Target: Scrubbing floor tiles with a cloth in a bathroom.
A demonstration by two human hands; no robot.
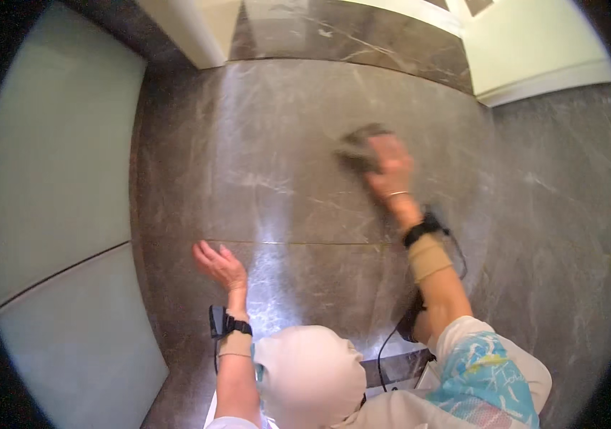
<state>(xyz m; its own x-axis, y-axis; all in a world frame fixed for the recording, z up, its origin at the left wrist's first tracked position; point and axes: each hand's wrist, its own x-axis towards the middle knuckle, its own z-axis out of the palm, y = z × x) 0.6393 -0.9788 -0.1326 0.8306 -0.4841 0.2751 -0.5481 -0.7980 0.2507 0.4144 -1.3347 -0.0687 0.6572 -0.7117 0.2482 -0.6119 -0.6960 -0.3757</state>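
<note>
My right hand [391, 163] presses a dark, blurred cloth [361, 147] against the grey marbled tile floor [305, 204], right of the middle of the view. The cloth shows at the left of the fingers; the rest is under the hand. At the lower left, my left hand [222, 265] holds nothing; its fingers are a little apart, close above or on the floor, near a thin tile joint. Whether it touches the floor, I cannot tell.
Pale greenish panels [64, 161] line the left side. A white door frame [198, 32] stands at the top left, a white cabinet or wall corner [536, 53] at the top right. A dark cable [383, 356] hangs near my knee.
</note>
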